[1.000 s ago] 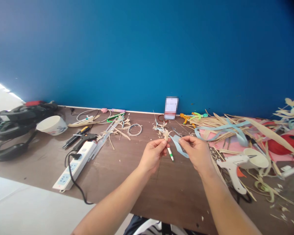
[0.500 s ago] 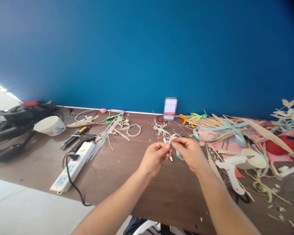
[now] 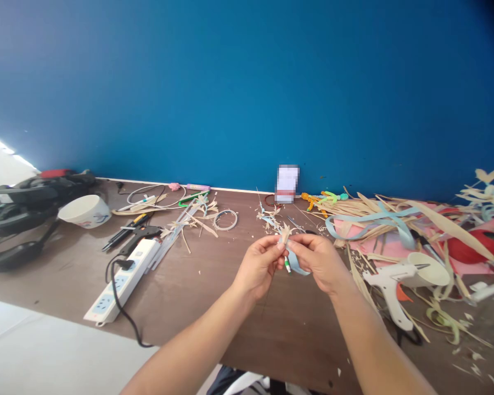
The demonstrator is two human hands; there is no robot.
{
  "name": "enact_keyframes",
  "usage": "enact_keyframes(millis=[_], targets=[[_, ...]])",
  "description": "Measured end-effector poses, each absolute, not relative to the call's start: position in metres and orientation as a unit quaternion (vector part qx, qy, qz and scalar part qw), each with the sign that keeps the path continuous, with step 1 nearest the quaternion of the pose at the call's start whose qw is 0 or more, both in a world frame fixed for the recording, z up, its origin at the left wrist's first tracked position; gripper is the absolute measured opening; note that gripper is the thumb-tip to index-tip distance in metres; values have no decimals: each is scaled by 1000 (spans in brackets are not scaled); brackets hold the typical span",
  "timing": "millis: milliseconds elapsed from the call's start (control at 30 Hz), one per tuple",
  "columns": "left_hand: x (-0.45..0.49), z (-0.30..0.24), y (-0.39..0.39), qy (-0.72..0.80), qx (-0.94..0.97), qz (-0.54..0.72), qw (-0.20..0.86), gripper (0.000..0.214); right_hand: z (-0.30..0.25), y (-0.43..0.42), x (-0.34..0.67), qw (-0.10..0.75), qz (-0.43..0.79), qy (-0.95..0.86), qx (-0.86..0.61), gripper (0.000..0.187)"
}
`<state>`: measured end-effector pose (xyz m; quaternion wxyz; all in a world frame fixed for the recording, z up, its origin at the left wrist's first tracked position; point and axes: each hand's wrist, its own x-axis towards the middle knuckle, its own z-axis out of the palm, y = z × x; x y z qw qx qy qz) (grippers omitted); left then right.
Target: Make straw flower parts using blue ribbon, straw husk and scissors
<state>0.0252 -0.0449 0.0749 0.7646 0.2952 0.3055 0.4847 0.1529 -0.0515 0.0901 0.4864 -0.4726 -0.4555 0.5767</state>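
Observation:
Above the middle of the brown table (image 3: 197,291), my left hand (image 3: 258,264) and my right hand (image 3: 319,259) meet fingertip to fingertip. Between them they pinch a small tan leaf piece (image 3: 285,233) with a pale blue strip (image 3: 295,266) curling down from it. Both hands are closed on this piece. A white pen with a green tip (image 3: 287,265) lies on the table just beneath the fingers.
A white glue gun (image 3: 389,284) and a paper cup (image 3: 432,269) lie at the right amid dried leaf strips (image 3: 395,219). A white power strip (image 3: 121,280) with black cord, a black glue gun (image 3: 142,233), a white bowl (image 3: 84,211) and a dark bag (image 3: 20,211) are at left.
My hands have come together from a little apart. The blue strip, stretched between them a second ago, is now bunched under my right fingers.

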Motion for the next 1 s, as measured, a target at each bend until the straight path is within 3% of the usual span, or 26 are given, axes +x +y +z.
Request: enact_keyframes(millis=[1000], targets=[[32, 72, -45, 379, 325, 500, 708, 26, 80, -51, 154, 468, 397, -529, -586, 20]])
